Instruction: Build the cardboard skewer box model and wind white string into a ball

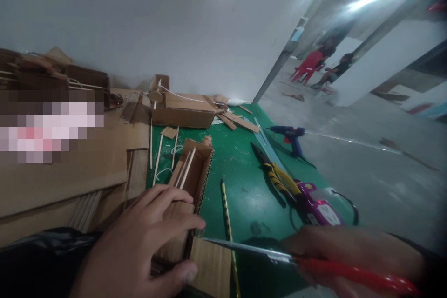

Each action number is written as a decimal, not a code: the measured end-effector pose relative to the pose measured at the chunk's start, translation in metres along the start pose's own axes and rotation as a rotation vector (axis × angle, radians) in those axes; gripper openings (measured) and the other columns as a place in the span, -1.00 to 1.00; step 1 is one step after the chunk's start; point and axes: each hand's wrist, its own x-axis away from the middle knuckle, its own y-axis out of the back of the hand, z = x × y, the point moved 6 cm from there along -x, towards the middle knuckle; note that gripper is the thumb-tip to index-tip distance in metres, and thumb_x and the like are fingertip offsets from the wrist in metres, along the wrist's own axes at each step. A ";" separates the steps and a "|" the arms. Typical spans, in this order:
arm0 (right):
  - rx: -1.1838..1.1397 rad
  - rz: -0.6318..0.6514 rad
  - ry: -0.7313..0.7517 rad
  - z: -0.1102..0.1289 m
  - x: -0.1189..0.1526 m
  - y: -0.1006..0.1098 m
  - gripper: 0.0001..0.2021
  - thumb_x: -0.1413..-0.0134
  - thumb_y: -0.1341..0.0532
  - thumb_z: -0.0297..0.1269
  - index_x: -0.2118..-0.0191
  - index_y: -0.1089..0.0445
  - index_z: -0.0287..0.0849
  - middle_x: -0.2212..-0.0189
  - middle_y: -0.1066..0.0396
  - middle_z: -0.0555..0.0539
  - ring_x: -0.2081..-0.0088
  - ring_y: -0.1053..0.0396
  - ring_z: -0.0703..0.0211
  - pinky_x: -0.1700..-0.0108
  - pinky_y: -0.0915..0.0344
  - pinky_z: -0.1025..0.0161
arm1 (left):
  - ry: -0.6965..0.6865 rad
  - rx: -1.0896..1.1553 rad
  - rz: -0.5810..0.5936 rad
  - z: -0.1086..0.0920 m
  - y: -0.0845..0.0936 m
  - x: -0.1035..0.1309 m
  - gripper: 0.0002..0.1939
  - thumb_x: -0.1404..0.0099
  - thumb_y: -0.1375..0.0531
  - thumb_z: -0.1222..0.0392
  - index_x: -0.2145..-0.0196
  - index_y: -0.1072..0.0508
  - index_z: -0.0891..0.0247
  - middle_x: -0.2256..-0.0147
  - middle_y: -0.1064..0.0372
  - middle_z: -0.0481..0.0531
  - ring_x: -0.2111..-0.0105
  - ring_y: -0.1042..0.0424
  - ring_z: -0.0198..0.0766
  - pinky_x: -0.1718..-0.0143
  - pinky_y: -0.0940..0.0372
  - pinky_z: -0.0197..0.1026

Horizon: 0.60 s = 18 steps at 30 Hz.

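Note:
My left hand point(139, 237) lies across a long, narrow cardboard box point(206, 163), its fingers over the near part and its thumb bent beside a cardboard flap point(211, 265). Thin wooden sticks point(188, 167) lie inside the open far part of the box. In my right hand point(356, 247), blurred at the lower right, is a red-handled tool point(349, 272) with a long thin metal blade. Its tip meets the edge of the flap, close to my left index finger. Between box and pliers lies a yellow-and-black patterned pencil point(226, 214).
Black-and-yellow pliers point(275, 172), a purple device point(319, 205) and a blue glue gun point(289, 137) lie along the green table's point(244, 167) right side. Cardboard sheets point(104, 149) cover the left. Another cardboard construction point(183, 111) stands by the wall. People sit in the far background.

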 end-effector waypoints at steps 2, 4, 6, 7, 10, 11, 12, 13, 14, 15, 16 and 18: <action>0.015 0.030 -0.067 -0.002 -0.001 -0.002 -0.93 -0.12 -0.20 -0.41 0.29 -0.44 -0.18 0.59 -0.34 0.11 0.56 -0.37 0.31 0.57 -0.14 0.49 | 0.003 0.000 -0.006 0.001 0.000 0.000 -0.60 -0.24 -0.25 -0.03 -0.05 -0.39 -0.19 -0.15 -0.22 -0.02 -0.13 -0.28 0.08 -0.02 -0.36 0.16; 0.026 0.057 -0.118 -0.003 -0.002 -0.004 -0.94 -0.14 -0.19 -0.39 0.29 -0.42 -0.21 0.59 -0.35 0.10 0.59 -0.35 0.32 0.59 -0.15 0.48 | -0.007 -0.001 -0.017 0.001 0.001 -0.001 -0.60 -0.25 -0.24 -0.06 -0.05 -0.39 -0.19 -0.15 -0.22 -0.01 -0.12 -0.28 0.07 -0.01 -0.36 0.15; 0.006 0.058 -0.136 0.000 -0.003 -0.005 -0.92 -0.17 -0.18 -0.37 0.26 -0.42 -0.23 0.59 -0.34 0.09 0.60 -0.33 0.32 0.60 -0.15 0.48 | -0.015 0.001 -0.021 0.002 0.001 -0.002 -0.60 -0.25 -0.24 -0.06 -0.05 -0.39 -0.18 -0.14 -0.23 -0.01 -0.12 -0.29 0.07 0.00 -0.37 0.12; 0.003 0.063 -0.143 0.002 -0.004 -0.005 -0.90 -0.18 -0.17 -0.37 0.25 -0.43 -0.24 0.60 -0.34 0.09 0.59 -0.34 0.31 0.60 -0.15 0.48 | -0.020 0.002 -0.023 0.002 0.000 -0.003 -0.60 -0.25 -0.24 -0.05 -0.05 -0.39 -0.18 -0.14 -0.23 -0.01 -0.12 -0.29 0.06 0.00 -0.37 0.11; 0.007 0.091 -0.155 0.007 -0.005 -0.007 -0.87 -0.21 -0.16 -0.36 0.24 -0.45 -0.25 0.60 -0.35 0.07 0.57 -0.34 0.30 0.57 -0.17 0.46 | -0.023 -0.001 -0.027 0.002 0.000 -0.002 -0.59 -0.24 -0.25 -0.05 -0.06 -0.38 -0.19 -0.14 -0.22 -0.02 -0.12 -0.28 0.06 -0.01 -0.36 0.11; 0.019 0.088 -0.156 0.009 -0.005 -0.007 -0.87 -0.21 -0.16 -0.36 0.25 -0.45 -0.25 0.60 -0.35 0.07 0.56 -0.34 0.30 0.56 -0.17 0.46 | -0.022 -0.002 -0.030 0.002 0.000 -0.002 -0.58 -0.24 -0.25 -0.05 -0.06 -0.38 -0.19 -0.14 -0.22 -0.02 -0.12 -0.28 0.05 -0.01 -0.36 0.11; 0.029 0.083 -0.158 0.009 -0.005 -0.007 -0.88 -0.21 -0.17 -0.35 0.25 -0.45 -0.24 0.60 -0.35 0.07 0.56 -0.35 0.30 0.55 -0.17 0.46 | -0.020 -0.001 -0.032 0.002 0.000 -0.002 -0.58 -0.24 -0.25 -0.06 -0.06 -0.38 -0.19 -0.14 -0.22 -0.02 -0.12 -0.28 0.05 -0.02 -0.36 0.11; 0.042 0.065 -0.155 0.010 -0.005 -0.006 -0.88 -0.21 -0.17 -0.35 0.26 -0.45 -0.23 0.60 -0.35 0.07 0.55 -0.35 0.30 0.53 -0.17 0.46 | -0.017 0.001 -0.030 0.002 0.000 -0.001 -0.58 -0.24 -0.25 -0.06 -0.06 -0.38 -0.19 -0.14 -0.22 -0.02 -0.12 -0.28 0.05 -0.02 -0.36 0.11; 0.056 0.045 -0.149 0.011 -0.005 -0.005 -0.89 -0.21 -0.18 -0.36 0.27 -0.45 -0.22 0.60 -0.35 0.08 0.55 -0.35 0.30 0.52 -0.17 0.46 | -0.016 0.003 -0.028 0.002 -0.001 -0.001 -0.58 -0.24 -0.25 -0.06 -0.06 -0.38 -0.19 -0.14 -0.22 -0.02 -0.12 -0.28 0.05 -0.02 -0.36 0.11; 0.072 0.024 -0.135 0.012 -0.005 -0.004 -0.90 -0.21 -0.18 -0.37 0.29 -0.45 -0.22 0.61 -0.35 0.09 0.53 -0.36 0.30 0.49 -0.18 0.45 | -0.014 0.006 -0.026 0.002 -0.001 -0.001 -0.58 -0.24 -0.25 -0.07 -0.07 -0.37 -0.19 -0.14 -0.22 -0.02 -0.12 -0.28 0.05 -0.02 -0.36 0.11; 0.085 0.006 -0.116 0.013 -0.005 -0.004 -0.91 -0.19 -0.19 -0.38 0.31 -0.44 -0.21 0.61 -0.35 0.09 0.53 -0.37 0.30 0.47 -0.18 0.44 | -0.013 0.007 -0.025 0.002 -0.001 -0.001 -0.58 -0.25 -0.24 -0.08 -0.07 -0.37 -0.20 -0.14 -0.22 -0.02 -0.12 -0.28 0.05 -0.02 -0.36 0.11; 0.089 -0.013 -0.103 0.013 -0.006 -0.005 -0.94 -0.14 -0.25 -0.34 0.34 -0.43 -0.20 0.61 -0.33 0.10 0.53 -0.35 0.32 0.45 -0.17 0.43 | -0.008 0.008 -0.026 0.002 0.000 -0.002 -0.59 -0.25 -0.24 -0.08 -0.07 -0.37 -0.20 -0.15 -0.21 -0.03 -0.12 -0.28 0.04 -0.01 -0.36 0.11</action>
